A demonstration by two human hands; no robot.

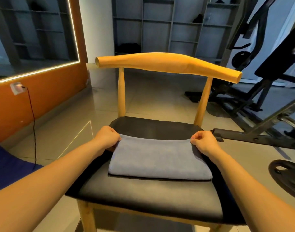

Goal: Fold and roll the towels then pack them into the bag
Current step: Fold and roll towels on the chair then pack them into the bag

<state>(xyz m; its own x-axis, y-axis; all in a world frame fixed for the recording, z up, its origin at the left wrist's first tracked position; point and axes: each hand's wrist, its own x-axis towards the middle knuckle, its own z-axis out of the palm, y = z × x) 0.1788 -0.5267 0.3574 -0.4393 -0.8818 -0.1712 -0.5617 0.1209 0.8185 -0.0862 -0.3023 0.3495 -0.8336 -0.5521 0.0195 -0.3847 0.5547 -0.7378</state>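
left hand (107, 136): fingers curled, pinching the far left corner of the towel
towel (158, 159): grey, folded flat on the black seat of the chair (143, 198)
right hand (204, 142): fingers curled, pinching the far right corner
weight plate (287, 178): on the floor at right

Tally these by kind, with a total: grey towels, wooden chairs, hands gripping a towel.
grey towel: 1
wooden chair: 1
hands gripping the towel's far corners: 2 (left hand, right hand)
Total: 4
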